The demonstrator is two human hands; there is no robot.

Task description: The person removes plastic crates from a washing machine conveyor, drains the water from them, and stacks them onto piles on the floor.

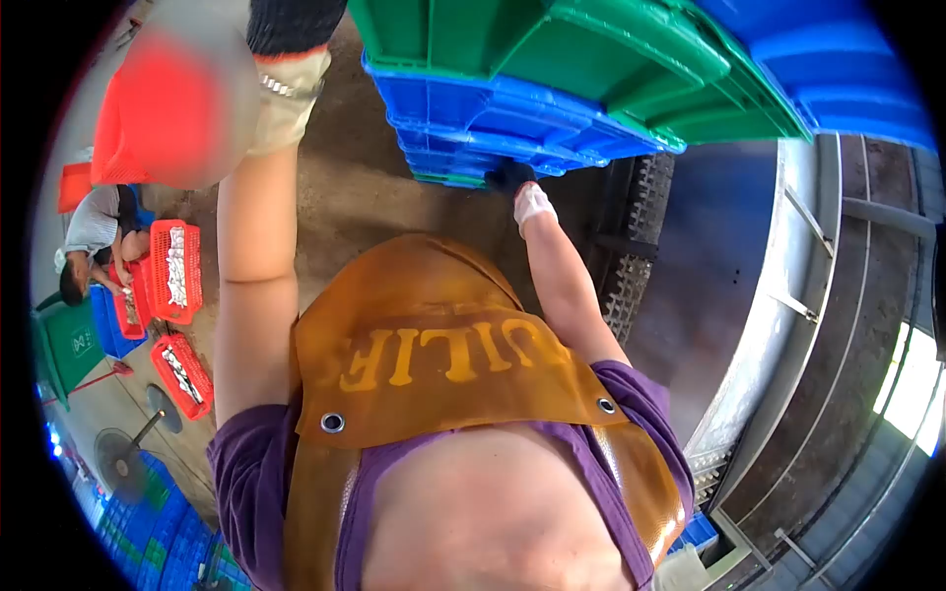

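My left hand [288, 39], in a pale glove with a dark palm or finger area, reaches to the top edge of the view, left of the stacked crates. Its fingers run out of view. My right hand [510, 177], in a dark glove with a white cuff, is at the lower part of the stack, against or very near a blue crate [443, 103]. Shadow hides how its fingers are bent. Above that crate, a green crate [591, 49] overhangs, and another blue crate [838, 59] stands to the right.
A brown apron [434, 325] covers my front. A metal machine with a toothed chain [631, 246] runs at the right. To the left, a person [99, 227] crouches beside red baskets [175, 271] holding pale items. A blurred red object [163, 108] is at upper left.
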